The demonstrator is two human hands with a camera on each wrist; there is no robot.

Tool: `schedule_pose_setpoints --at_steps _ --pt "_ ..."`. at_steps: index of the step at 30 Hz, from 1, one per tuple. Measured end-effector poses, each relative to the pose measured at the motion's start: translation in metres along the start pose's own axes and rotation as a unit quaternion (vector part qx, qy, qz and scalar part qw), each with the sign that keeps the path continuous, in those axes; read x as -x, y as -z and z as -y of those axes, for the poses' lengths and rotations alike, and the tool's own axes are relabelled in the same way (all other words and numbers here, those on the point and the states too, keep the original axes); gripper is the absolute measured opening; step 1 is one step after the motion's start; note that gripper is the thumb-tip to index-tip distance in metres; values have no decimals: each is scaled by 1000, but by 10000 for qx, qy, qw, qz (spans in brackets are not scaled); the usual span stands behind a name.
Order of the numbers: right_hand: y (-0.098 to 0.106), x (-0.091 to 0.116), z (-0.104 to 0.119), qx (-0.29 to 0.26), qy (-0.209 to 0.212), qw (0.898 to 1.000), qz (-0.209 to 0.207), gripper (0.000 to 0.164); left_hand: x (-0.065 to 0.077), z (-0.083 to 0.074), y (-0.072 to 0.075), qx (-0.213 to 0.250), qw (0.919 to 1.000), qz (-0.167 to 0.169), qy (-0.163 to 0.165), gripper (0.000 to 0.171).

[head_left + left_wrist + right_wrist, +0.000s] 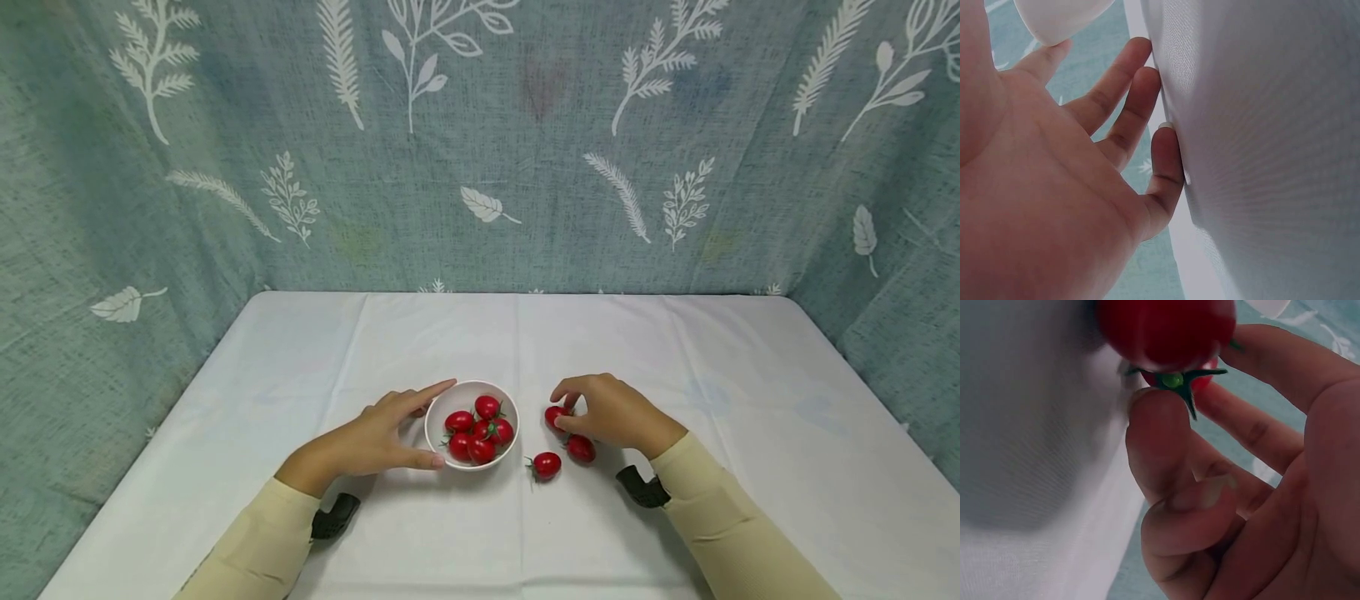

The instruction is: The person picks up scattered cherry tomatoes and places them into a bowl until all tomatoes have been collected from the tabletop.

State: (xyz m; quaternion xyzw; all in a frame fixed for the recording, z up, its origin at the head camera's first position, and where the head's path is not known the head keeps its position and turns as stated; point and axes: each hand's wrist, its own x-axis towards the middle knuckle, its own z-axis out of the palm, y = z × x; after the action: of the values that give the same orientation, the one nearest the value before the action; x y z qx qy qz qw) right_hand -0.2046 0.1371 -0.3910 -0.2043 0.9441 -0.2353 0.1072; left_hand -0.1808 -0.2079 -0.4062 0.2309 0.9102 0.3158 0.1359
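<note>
A white bowl [432, 446] holds several red cherry tomatoes [482, 451]. My left hand [375, 437] is spread beside the bowl's left side, index fingertip and thumb at its rim; in the left wrist view its lower fingers touch the white cloth. To the right, my right hand [611, 412] pinches a cherry tomato [555, 416] between thumb and fingers, at the tabletop. Just under that hand lies another cherry tomato [581, 449], and a third loose cherry tomato [546, 466] sits nearer me. In the right wrist view, a large tomato [1166, 331] partly hides one with a green stem.
A white cloth [450, 533] with creases covers the table. Green-blue curtains [525, 208] with white leaf prints stand behind it and along both sides. Each wrist carries a black device [336, 517] near the sleeve cuff.
</note>
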Motion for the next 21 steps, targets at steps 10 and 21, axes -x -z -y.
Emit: schedule_pose_setpoints --at_steps 10,21 --pt "-2 -1 0 -4 -188 9998 13 29 1 -1 -1 34 10000 -1 18 97" --pt "-2 -1 2 72 -33 9997 -226 26 1 -1 0 35 10000 10 -30 97"
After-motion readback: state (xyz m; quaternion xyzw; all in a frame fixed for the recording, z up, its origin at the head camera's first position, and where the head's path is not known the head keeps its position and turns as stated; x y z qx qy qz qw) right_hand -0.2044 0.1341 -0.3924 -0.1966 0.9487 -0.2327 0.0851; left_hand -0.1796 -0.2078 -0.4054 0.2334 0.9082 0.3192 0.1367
